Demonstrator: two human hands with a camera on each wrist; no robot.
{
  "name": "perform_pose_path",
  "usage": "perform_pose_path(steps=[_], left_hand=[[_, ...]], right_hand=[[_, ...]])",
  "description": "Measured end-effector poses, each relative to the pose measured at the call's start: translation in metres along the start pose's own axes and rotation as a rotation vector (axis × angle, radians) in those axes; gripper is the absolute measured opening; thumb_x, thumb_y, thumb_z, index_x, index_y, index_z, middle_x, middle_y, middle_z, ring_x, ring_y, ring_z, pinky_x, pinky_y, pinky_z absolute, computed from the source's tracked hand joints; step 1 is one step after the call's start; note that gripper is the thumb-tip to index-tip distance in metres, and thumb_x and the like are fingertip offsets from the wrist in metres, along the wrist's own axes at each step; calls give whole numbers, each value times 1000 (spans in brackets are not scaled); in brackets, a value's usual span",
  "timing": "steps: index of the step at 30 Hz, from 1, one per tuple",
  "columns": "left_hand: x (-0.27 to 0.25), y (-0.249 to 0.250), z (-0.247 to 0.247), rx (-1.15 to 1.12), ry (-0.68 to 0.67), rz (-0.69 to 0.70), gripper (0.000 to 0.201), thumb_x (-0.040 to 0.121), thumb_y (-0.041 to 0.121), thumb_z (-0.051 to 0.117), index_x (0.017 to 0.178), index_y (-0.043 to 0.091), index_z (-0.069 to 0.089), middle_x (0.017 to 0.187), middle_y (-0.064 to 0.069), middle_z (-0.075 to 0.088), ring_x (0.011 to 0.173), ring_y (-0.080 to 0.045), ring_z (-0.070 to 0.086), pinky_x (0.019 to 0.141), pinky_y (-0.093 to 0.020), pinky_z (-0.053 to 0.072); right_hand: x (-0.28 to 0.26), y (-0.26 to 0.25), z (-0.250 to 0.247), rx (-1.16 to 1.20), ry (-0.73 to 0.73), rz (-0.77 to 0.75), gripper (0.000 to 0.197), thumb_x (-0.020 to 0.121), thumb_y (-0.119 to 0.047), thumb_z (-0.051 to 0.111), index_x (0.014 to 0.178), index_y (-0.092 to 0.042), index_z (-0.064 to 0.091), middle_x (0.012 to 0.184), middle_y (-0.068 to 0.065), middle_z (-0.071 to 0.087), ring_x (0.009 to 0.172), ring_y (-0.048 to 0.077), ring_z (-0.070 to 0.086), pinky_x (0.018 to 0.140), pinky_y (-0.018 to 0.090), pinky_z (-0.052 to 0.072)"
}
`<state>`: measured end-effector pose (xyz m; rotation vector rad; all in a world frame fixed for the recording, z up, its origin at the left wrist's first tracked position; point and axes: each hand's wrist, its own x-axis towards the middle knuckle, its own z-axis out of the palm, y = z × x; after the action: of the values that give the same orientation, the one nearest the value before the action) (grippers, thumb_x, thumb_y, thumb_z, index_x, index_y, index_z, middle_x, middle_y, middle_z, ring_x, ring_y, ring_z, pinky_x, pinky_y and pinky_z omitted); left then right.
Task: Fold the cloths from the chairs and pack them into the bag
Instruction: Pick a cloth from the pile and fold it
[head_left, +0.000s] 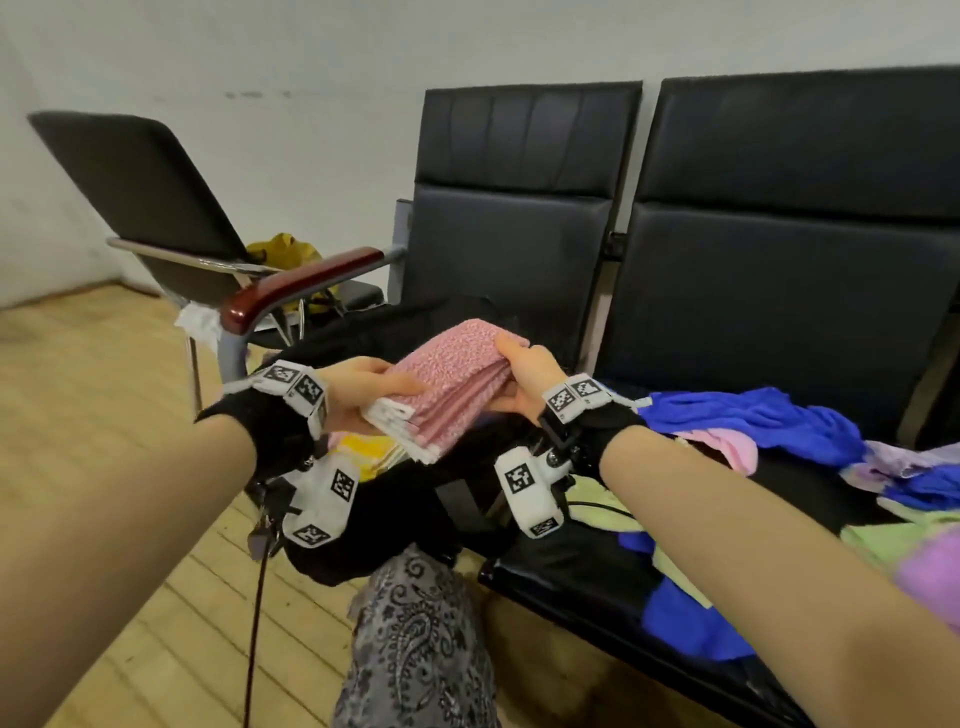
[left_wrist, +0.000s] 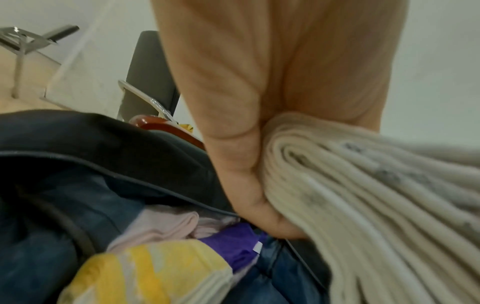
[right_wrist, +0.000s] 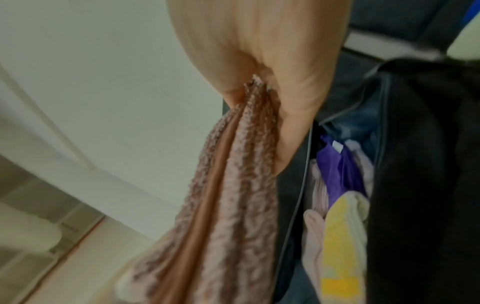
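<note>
We grip the folded pink speckled terry cloth (head_left: 457, 384) at both ends, our left hand (head_left: 363, 387) and right hand (head_left: 530, 374) each curled round its layered edges, holding it just above the open black fabric bag (head_left: 395, 519). Inside the bag lie a folded yellow-and-white cloth (left_wrist: 145, 273) and a purple cloth (left_wrist: 233, 244). Loose blue, green and pink cloths (head_left: 753, 421) lie heaped on the black padded chair seat (head_left: 571, 566) to our right.

Soft, even indoor light is seen throughout; edges are bent by the wide lens, and both wrist views are pretty blurred.
</note>
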<state>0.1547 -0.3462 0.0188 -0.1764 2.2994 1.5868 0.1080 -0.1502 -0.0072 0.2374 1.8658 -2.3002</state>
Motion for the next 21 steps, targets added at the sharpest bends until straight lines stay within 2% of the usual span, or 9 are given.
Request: perform_pose_path(steps=[2,4,7,10,13,15,17,19,21], left_hand=[[13,-1,-20,26,69,9,39,86,20,67,121,10,53,114,-13,62,96,-22,64,80,-38,55],[27,-1,-31,48,88,19,41,86,19,68,123,10,53,116,-13,62,95,-23,61,78,-38,53],[56,-5,-38,144,95,24,44,84,27,70,119,6,55,111,-14,65,90,-25,64,79,-40,56],[89,-8,-45,674,171,45,45,89,49,56,119,16,56,118,-8,62,107,-27,60,97,-37,47],[121,-13,-55,1183,313,50,30,94,50,44,117,38,60,139,-8,38,125,-33,38,105,-39,34],[145,-27,-68,1291,331,27,18,87,52,52,100,49,65,148,-1,22,134,-34,20,108,-45,25],[167,-42,-76,1298,318,-2,20,79,61,55,96,54,64,155,4,10,139,-35,9,113,-51,18],[184,-53,-78,1294,354,-32,34,81,59,53,114,54,57,158,2,0,143,-36,0,115,-55,9],[198,-55,-79,1311,438,-13,54,90,47,50,141,41,34,158,-1,-6,144,-34,-5,116,-54,4]], right_hand=[[14,4,20,-19,-48,46,42,98,-26,48,133,-4,46,133,19,53,114,36,58,89,46,52],[25,8,34,-95,-109,106,48,95,-23,55,138,-8,41,136,14,49,120,33,53,95,38,46],[48,13,49,-31,-187,258,46,89,-24,64,130,-8,49,124,19,59,111,35,58,93,52,47],[74,14,46,-124,-65,220,40,87,-13,59,124,-4,50,120,24,59,105,39,60,77,52,54],[105,15,34,-172,74,211,57,71,-12,61,125,-5,47,117,22,59,100,40,60,73,55,54],[133,22,25,-231,104,228,67,59,-18,61,123,-5,48,117,21,60,99,40,62,78,55,53],[160,31,19,-324,87,222,65,60,-28,62,122,-9,54,121,15,61,107,36,61,88,50,54],[172,37,19,-400,62,215,52,72,-30,61,120,-12,58,118,9,60,115,32,59,95,47,51],[183,45,21,-447,34,213,42,80,-27,58,119,-13,59,113,7,56,118,30,57,98,46,49]])
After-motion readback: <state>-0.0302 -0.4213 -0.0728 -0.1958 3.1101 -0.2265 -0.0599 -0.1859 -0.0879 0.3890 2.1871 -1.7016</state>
